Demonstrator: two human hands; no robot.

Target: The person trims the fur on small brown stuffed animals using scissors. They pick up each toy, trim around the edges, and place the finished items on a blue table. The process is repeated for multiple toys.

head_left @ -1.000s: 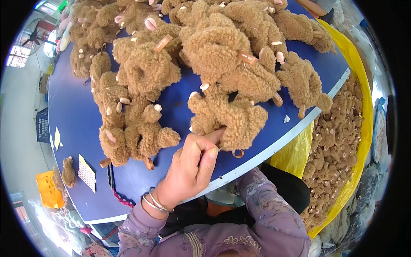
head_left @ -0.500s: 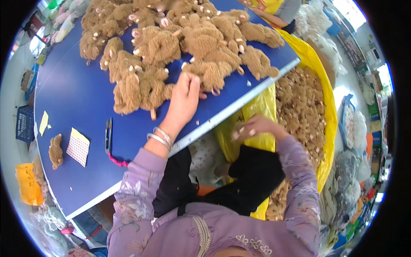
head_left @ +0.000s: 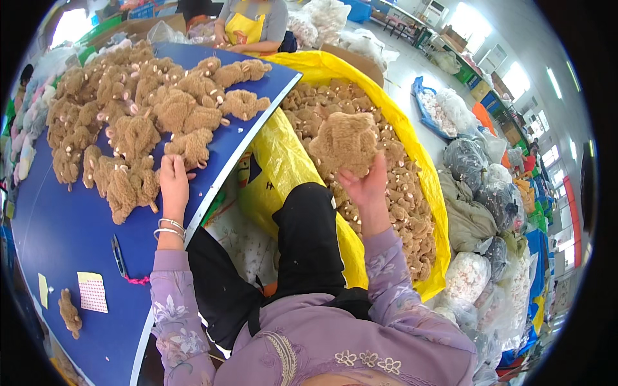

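My right hand [head_left: 365,193] holds a fluffy brown plush piece [head_left: 346,143] by its lower edge, raised over a large yellow bag [head_left: 421,193]. Many similar small brown plush pieces [head_left: 402,222] fill that bag. At the blue table's near edge, my left hand [head_left: 174,186] has curled fingers closed at the edge of another brown plush piece [head_left: 188,147]; the fingertips are partly hidden. Beyond it spreads a heap of brown plush pieces [head_left: 132,135] with pale ears and small loops.
On the blue table [head_left: 71,225] lie thread snips [head_left: 118,255] with a pink cord, a sticker sheet [head_left: 93,293], a yellow slip [head_left: 43,289] and a lone small plush [head_left: 69,313]. A co-worker in a yellow apron [head_left: 244,29] is at the far side. Filled plastic bags [head_left: 468,276] stand at right.
My right hand has risen from beside my knee to above the yellow bag, with a plush piece now in it. The view has swung to the right. My left hand stays at the heap's near edge.
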